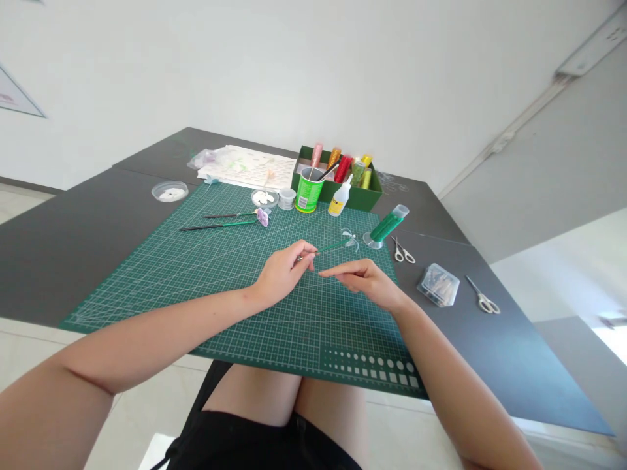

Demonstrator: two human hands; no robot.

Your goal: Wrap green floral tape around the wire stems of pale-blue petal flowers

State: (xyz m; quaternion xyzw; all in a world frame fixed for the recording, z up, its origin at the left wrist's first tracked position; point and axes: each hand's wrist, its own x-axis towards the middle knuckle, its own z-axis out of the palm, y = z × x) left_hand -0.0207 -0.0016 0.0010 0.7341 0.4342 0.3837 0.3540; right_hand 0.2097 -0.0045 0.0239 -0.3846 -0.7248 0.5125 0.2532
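In the head view, my left hand (288, 271) is closed in a pinch on a thin flower stem wrapped in green (333, 247). The stem points right and away from me, and pale, see-through petals (349, 239) sit at its far end. Beside it my right hand (366, 281) hovers over the green cutting mat (274, 326). Its index finger stretches toward my left fingertips while the other fingers curl under. No object shows in it. On the mat further left lie two dark-handled sticks (215, 226), by a purple flower (263, 217).
A glue bottle (339, 198), a green can (308, 194) and a green box of thread spools (365, 198) stand at the back. To the right are a green spool on a stand (386, 225), scissors (402, 252), a clear case (439, 285) and more scissors (484, 301).
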